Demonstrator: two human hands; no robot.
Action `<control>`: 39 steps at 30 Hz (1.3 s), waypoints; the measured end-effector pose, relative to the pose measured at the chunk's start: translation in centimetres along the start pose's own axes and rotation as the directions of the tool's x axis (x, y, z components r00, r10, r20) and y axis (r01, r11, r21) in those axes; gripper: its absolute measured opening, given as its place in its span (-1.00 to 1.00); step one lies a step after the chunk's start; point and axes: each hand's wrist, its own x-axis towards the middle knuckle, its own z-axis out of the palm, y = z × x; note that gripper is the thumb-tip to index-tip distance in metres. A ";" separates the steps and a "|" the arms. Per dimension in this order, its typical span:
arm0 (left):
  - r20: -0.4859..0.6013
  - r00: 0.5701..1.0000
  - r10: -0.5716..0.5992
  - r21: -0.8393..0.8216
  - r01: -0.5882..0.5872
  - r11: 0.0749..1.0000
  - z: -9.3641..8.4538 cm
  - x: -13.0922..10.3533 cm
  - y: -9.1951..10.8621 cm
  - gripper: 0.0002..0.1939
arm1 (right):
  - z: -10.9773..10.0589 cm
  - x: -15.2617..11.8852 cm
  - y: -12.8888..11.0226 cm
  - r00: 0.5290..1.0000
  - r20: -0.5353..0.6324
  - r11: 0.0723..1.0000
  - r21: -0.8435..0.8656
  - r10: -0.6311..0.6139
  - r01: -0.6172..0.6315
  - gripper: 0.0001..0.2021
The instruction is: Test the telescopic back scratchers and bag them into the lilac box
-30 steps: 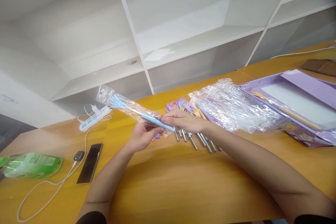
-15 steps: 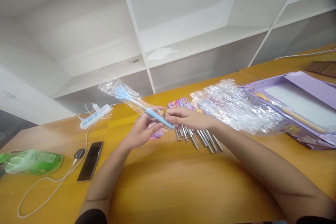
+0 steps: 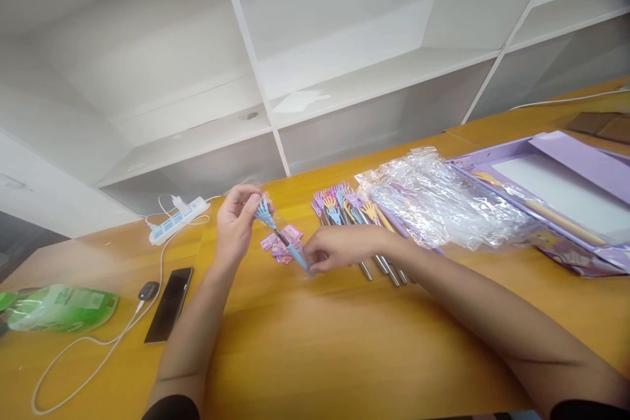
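Observation:
A blue back scratcher point(image 3: 296, 254) in a clear plastic sleeve slants between my two hands over the table. My left hand point(image 3: 237, 220) pinches the sleeve at the hand-shaped end, thumb beside the blue fingers. At the handle's lower end, my right hand point(image 3: 332, 249) has its fingers closed on the sleeved tip. Small pink printed cards point(image 3: 283, 246) lie in a loose pile just behind the handle. Beyond my right hand is a bundle of back scratchers point(image 3: 339, 200) with pink, purple, blue and yellow heads; my forearm partly covers their metal rods.
Clear plastic sleeves point(image 3: 428, 190) are heaped right of the bundle, beside an open purple box point(image 3: 585, 256). On the left are a black phone point(image 3: 170, 305), a white power strip point(image 3: 178, 220), a cable and a green pouch point(image 3: 63, 308). White shelving point(image 3: 344, 92) stands behind.
My left hand has moved from the handle up to the head end. The sleeved back scratcher has swung lower and steeper. My right hand has shifted slightly down with the handle end.

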 end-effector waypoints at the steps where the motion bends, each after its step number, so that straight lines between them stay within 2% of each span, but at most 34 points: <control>1: 0.004 1.000 -0.002 0.016 0.002 1.000 0.0 -0.1 0.0 -0.82 | 0.1 0.1 0.0 1.000 0.011 1.000 -0.005 0.006 -0.006 -0.83; 5: 0.022 0.999 0.024 0.140 -0.027 0.990 0.1 -0.2 -0.5 -0.79 | 0.5 0.6 0.0 0.996 0.078 0.999 -0.025 0.042 -0.040 -0.82; 8: -0.025 0.999 0.041 0.170 -0.036 0.985 0.3 -0.2 -0.7 -0.79 | 0.9 0.9 0.2 0.987 0.137 0.996 -0.036 0.084 -0.080 -0.79; 10: -0.036 0.999 0.006 0.158 0.000 0.987 0.5 -0.3 -0.5 -0.70 | 1.3 1.3 0.5 0.980 0.174 0.995 -0.032 0.094 -0.090 -0.75; 13: 0.035 0.998 -0.045 0.206 0.037 0.978 0.8 -0.7 0.1 -0.65 | 2.1 2.0 1.2 0.974 0.209 0.996 -0.018 0.090 -0.088 -0.65; 19: 0.141 0.988 -0.056 0.288 0.014 0.957 0.9 -1.7 0.4 -0.67 | 4.1 3.6 1.8 0.977 0.213 1.000 0.012 0.022 -0.025 -0.60; 22: 0.182 0.982 -0.058 0.341 -0.007 0.940 0.9 -2.0 0.3 -0.76 | 5.0 4.1 1.7 0.973 0.231 1.000 0.022 -0.012 0.007 -0.60; 26: 0.228 0.973 -0.038 0.431 -0.066 0.900 1.0 -2.2 0.7 -0.79 | 5.8 4.5 1.7 0.970 0.243 1.000 0.020 0.013 -0.018 -0.60; 31: 0.250 0.968 0.018 0.507 -0.147 0.850 1.3 -2.4 0.9 -0.76 | 6.3 4.6 1.6 0.961 0.272 0.997 0.032 0.059 -0.071 -0.60; 39: 0.247 0.968 0.043 0.531 -0.172 0.830 1.3 -2.4 0.9 -0.72 | 6.2 4.6 1.2 0.956 0.285 0.994 0.060 0.072 -0.092 -0.62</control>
